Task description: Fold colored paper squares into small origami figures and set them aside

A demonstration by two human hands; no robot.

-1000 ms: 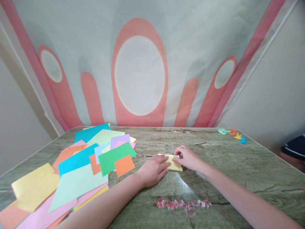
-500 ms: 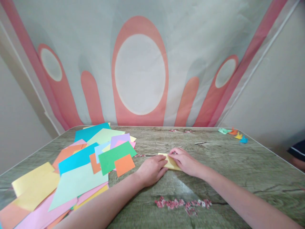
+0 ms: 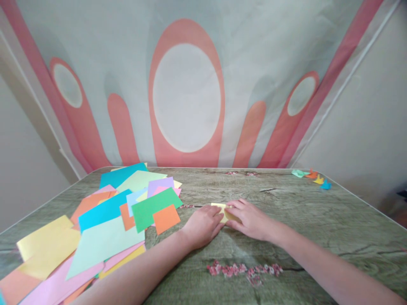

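A small sheet of pale yellow paper [image 3: 225, 214], apparently folded, lies on the table between my hands. The fingers of my left hand [image 3: 202, 225] press down on its left part and hold it against the tabletop. My right hand [image 3: 251, 220] grips the right part, fingertips on the far side and thumb on the near side. Much of the paper is hidden under the fingers, so its exact folds cannot be made out.
Left of my hands spreads a loose pile of coloured paper, with a green sheet [image 3: 157, 207] and an orange sheet [image 3: 166, 219] nearest. Several small folded paper figures, including a blue one [image 3: 326, 184], stand at the far right corner of the wood-patterned table [image 3: 286, 199].
My right hand has shifted its grip: its fingers are now spread, and the thumb has come to the near edge of the yellow paper. My left hand stays in place.
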